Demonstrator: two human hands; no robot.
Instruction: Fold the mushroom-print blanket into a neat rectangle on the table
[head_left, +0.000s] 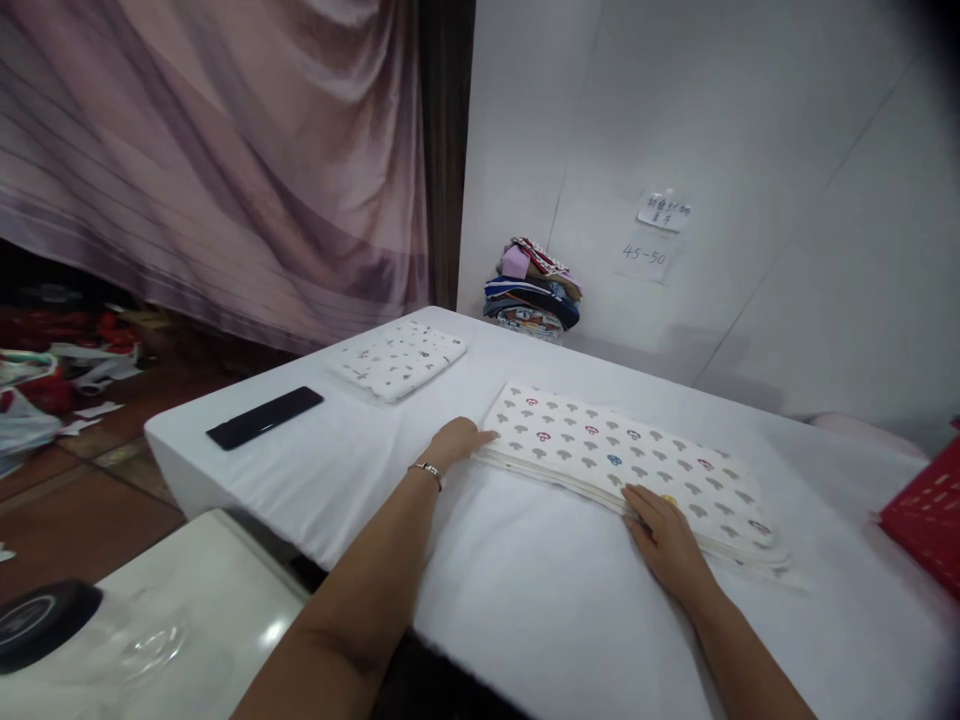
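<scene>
A long folded white cloth (570,432) printed with grey mushroom shapes and a few red, blue and yellow ones lies in several layers on the white-covered table (487,570). At its near left corner, my left hand (457,440) is closed, with a fingertip over the top edge; the rest of its grip is partly hidden. My right hand (661,535) holds the near long edge right of the middle, fingers on top and thumb against the layered side. Farther left on the table is a second folded white cloth (405,358) with small dark prints.
A flat black object (265,417) lies near the table's left edge. Folded fabrics (532,290) are piled by the wall beyond it. A red basket (926,510) stands at the right, a glossy white surface (180,620) at lower left. A pink curtain (300,150) hangs behind.
</scene>
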